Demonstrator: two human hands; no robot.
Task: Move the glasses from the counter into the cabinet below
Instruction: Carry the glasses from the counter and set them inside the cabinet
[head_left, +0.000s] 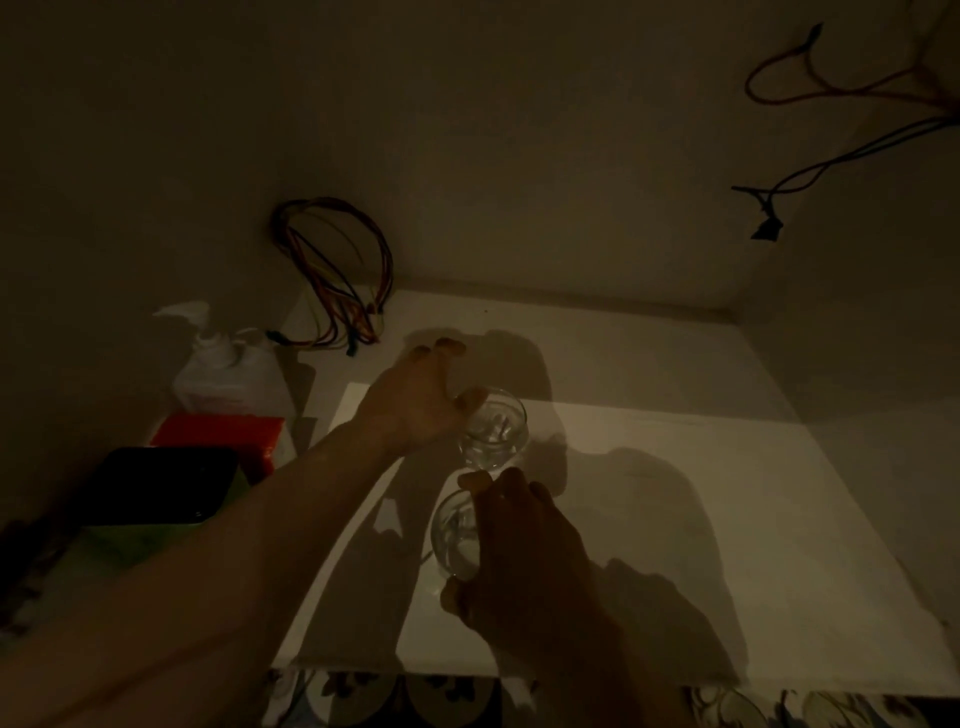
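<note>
I have my right hand (524, 551) wrapped around the near glass (457, 540) and my left hand (421, 400) gripping the far glass (493, 431) just beyond it, both seemingly seated on the white surface (727, 519) ready for lifting.

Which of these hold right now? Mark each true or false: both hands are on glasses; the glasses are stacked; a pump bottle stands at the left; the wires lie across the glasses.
1. Each hand is on a glass. True: the left hand is at the far glass, the right hand around the near glass.
2. The glasses are stacked. False: they stand apart, one behind the other.
3. A pump bottle stands at the left. True.
4. The wires lie across the glasses. False: they hang at the wall behind.
</note>
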